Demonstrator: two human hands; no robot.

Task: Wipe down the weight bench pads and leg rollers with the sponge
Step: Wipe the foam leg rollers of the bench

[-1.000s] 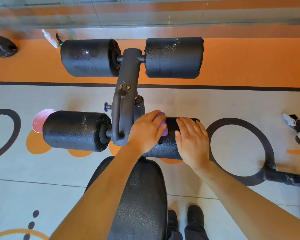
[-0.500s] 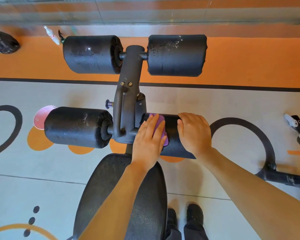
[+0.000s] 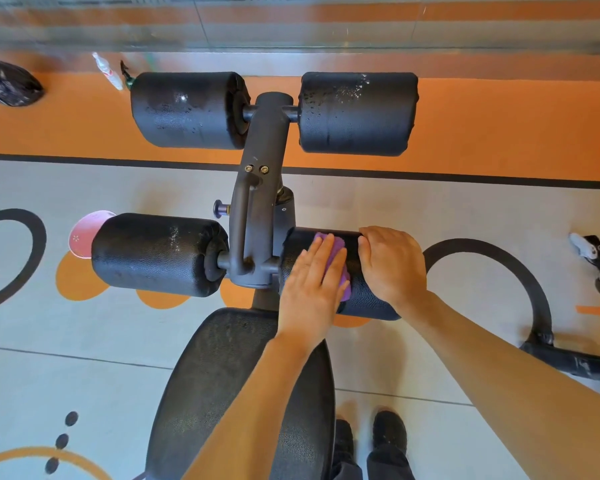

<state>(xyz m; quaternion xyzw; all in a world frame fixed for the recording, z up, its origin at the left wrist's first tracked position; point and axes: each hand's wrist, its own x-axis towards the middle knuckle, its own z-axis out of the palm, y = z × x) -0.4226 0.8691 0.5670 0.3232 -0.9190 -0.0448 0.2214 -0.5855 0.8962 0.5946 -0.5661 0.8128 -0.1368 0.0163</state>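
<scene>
Sponge [image 3: 336, 258]: purple, small, mostly covered by the left hand [image 3: 310, 289], which presses it flat with straight fingers against the top of the near right leg roller [image 3: 364, 299]. Judged soft and light; it should squash under the palm and follow the roller's curve, so a flat press from above suits it better than a pinch at the edge.

Near right leg roller: black, grained cover, mounted on the dark metal post [image 3: 257, 188] of the bench. Judged padded, giving a little under pressure, and likely to turn on its axle when rubbed. The right hand [image 3: 392, 265] curls over its outer end and holds it, which looks like the steadying grip.

Near left roller [image 3: 156, 254]: same make, pale specks on top, untouched.

Far rollers, left [image 3: 187, 110] and right [image 3: 357, 114]: both show droplets or residue; probably damp and slick to the touch.

Seat pad [image 3: 222, 382]: black, grained, below the forearms.

Floor items: spray bottle [image 3: 108, 71], black bag [image 3: 9, 86], pink disc [image 3: 85, 233] behind the near left roller.
</scene>
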